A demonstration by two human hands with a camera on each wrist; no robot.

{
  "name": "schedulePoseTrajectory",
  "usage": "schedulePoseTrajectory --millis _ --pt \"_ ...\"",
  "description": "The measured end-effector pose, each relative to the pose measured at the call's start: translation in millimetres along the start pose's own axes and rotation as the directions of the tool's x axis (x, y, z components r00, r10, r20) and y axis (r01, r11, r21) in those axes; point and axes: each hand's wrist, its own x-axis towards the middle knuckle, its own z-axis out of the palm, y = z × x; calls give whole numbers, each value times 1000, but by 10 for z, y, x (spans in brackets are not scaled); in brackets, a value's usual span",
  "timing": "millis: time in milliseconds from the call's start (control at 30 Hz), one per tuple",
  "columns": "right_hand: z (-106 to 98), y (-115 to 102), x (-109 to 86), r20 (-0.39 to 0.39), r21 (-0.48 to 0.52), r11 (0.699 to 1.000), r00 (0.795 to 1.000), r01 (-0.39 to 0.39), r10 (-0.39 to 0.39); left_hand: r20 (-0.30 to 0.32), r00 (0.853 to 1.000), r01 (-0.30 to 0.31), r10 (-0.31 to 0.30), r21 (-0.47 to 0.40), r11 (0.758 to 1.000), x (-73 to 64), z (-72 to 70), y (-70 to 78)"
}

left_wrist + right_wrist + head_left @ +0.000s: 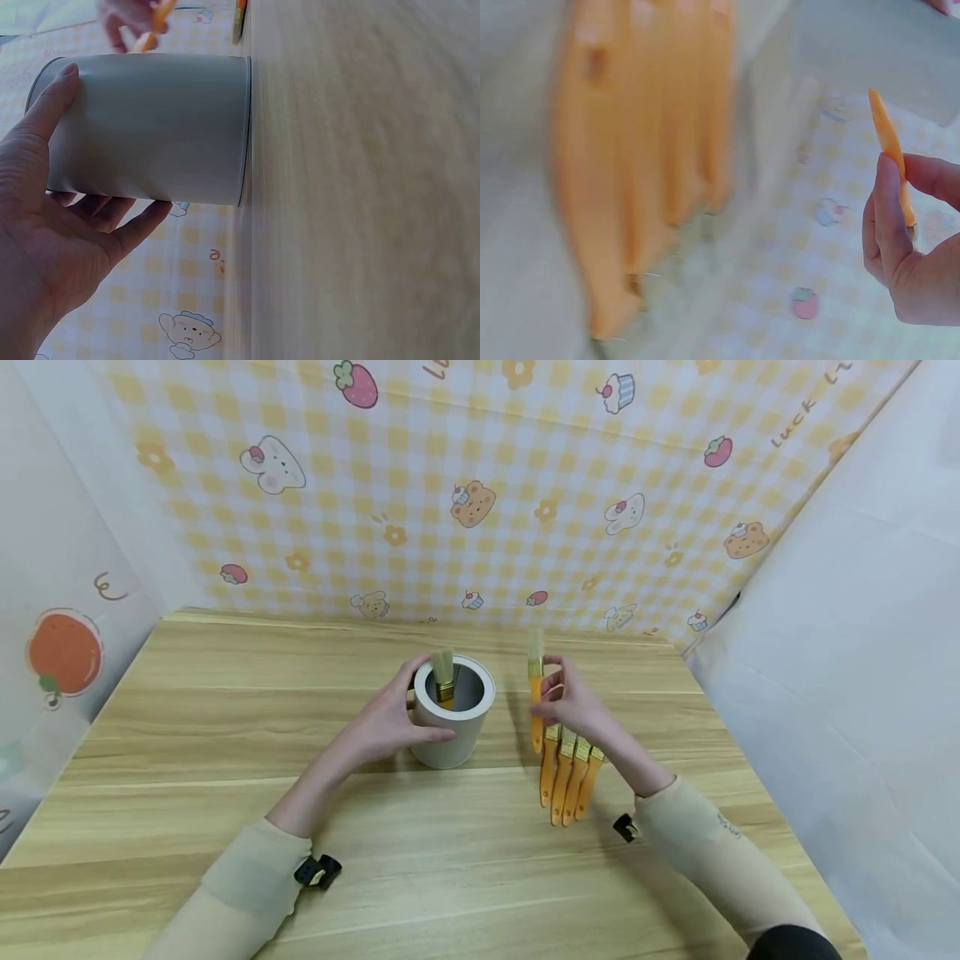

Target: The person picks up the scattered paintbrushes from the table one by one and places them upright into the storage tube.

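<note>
A grey-white cylindrical can (pixel 450 745) stands upright on the table, and my left hand (pixel 386 722) grips its side with the thumb in front and fingers behind. Inside the can one paintbrush (pixel 443 670) stands bristles up, its handle mostly hidden by the wall. To the right of the can, my right hand (pixel 572 697) pinches a second paintbrush (pixel 536 689) by its orange handle, bristles up. In the right wrist view the thumb and fingers close on that orange handle (pixel 886 127). Several more paintbrushes (pixel 570 781) lie side by side below the right hand, handles toward me.
The wooden table (pixel 420 877) runs back to a yellow checked cloth (pixel 420 468) with cartoon prints. White sheets hang at the left and at the right (pixel 840 635). A small black clip (pixel 318 872) sits on the left sleeve, another (pixel 626 828) on the right.
</note>
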Motion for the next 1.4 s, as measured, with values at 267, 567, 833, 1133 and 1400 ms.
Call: schedulePoseTrajectory --millis 267,567,833,1133,1400 --pt "-92 -389 64 -125 143 982 987 121 -104 3 1000 -3 3 -5 1000 3 2 -18" --pt "58 -764 101 -245 274 904 933 329 -265 -2 1000 -11 11 -4 1000 1 10 -31" --pt "268 -834 122 -232 184 892 900 412 -368 0 1000 -17 17 -1 1000 8 13 -14" --pt "397 -727 135 -187 -72 891 871 449 -454 -2 1000 -16 16 -3 1000 12 11 -2" --pt "454 -616 136 -140 -271 861 868 430 -477 -2 1000 -8 8 -8 1000 14 16 -2"
